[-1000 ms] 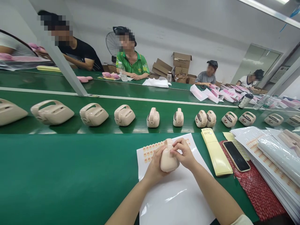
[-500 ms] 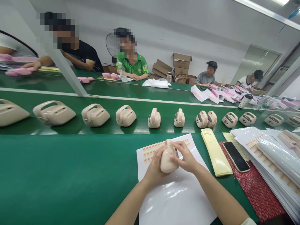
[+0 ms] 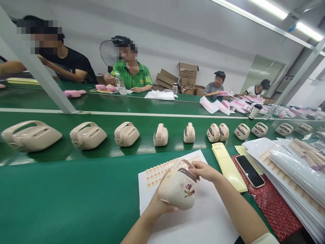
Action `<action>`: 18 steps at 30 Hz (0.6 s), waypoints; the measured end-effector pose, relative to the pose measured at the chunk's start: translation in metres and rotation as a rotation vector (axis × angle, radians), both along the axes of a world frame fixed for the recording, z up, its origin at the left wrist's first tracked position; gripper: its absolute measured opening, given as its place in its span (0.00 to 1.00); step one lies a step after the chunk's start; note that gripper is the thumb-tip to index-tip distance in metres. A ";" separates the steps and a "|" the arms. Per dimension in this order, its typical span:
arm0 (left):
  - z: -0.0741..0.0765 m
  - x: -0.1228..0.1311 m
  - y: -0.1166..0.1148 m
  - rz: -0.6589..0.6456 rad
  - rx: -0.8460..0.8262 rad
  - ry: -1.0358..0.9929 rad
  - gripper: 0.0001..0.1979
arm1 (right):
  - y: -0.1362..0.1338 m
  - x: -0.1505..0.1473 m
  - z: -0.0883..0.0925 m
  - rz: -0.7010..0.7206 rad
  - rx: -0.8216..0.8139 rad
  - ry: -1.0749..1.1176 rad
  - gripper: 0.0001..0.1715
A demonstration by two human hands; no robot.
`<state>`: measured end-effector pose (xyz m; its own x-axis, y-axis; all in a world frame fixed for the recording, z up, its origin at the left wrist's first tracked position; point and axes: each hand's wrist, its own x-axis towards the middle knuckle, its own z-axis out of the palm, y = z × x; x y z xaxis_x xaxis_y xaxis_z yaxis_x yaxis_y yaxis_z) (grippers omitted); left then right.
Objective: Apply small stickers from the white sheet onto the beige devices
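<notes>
A small cream device with a carry handle (image 3: 177, 189) is tilted above the white sheets, its red floral print and dark panel turned toward me. My left hand (image 3: 158, 205) is wrapped round its left side and underside. The fingers of my right hand (image 3: 206, 172) are bent against its upper right, by the dark panel and handle; their tips are partly hidden. Under the device lies a sheet of small orange stickers (image 3: 153, 176) on white paper (image 3: 203, 217).
Several similar cream devices (image 3: 127, 135) stand in a row along the green belt (image 3: 142, 152). To the right lie yellow strips (image 3: 228, 166), a phone (image 3: 250, 171), red bubble wrap (image 3: 276, 210) and stacked sheets (image 3: 286, 179). Co-workers sit across the line.
The device has been turned and tilted, so its printed side now shows. My right hand has shifted to its upper edge. The devices on the line appear shifted as my view turned.
</notes>
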<state>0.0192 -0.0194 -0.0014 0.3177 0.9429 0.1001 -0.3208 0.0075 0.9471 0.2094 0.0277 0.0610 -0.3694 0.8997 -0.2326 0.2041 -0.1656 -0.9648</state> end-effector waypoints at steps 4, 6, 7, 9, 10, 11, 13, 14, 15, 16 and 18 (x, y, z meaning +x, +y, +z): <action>-0.006 0.005 0.006 0.028 -0.143 -0.008 0.33 | -0.001 0.028 0.028 -0.275 0.119 -0.059 0.17; -0.009 0.008 0.008 -0.042 -0.171 0.078 0.25 | 0.009 0.041 0.042 -0.439 0.253 -0.194 0.16; -0.011 0.008 0.009 -0.087 -0.169 0.130 0.22 | 0.017 0.046 0.048 -0.522 0.309 -0.291 0.15; -0.013 0.009 0.009 -0.141 -0.145 0.213 0.18 | 0.038 0.054 0.055 -0.663 0.390 -0.503 0.16; -0.013 0.009 0.008 -0.147 -0.133 0.239 0.17 | 0.049 0.056 0.056 -0.711 0.413 -0.589 0.16; -0.013 0.008 0.008 -0.146 -0.123 0.256 0.16 | 0.061 0.059 0.055 -0.747 0.426 -0.653 0.16; -0.013 0.008 0.006 -0.143 -0.107 0.281 0.15 | 0.085 0.061 0.050 -0.787 0.426 -0.715 0.15; -0.013 0.009 0.006 -0.144 -0.101 0.291 0.15 | 0.096 0.062 0.046 -0.798 0.419 -0.723 0.15; -0.013 0.009 0.006 -0.147 -0.094 0.299 0.15 | 0.106 0.063 0.041 -0.804 0.415 -0.726 0.14; -0.013 0.009 0.006 -0.147 -0.087 0.306 0.14 | 0.115 0.063 0.037 -0.807 0.411 -0.732 0.14; -0.014 0.009 0.007 -0.148 -0.072 0.319 0.14 | 0.129 0.064 0.028 -0.802 0.405 -0.742 0.13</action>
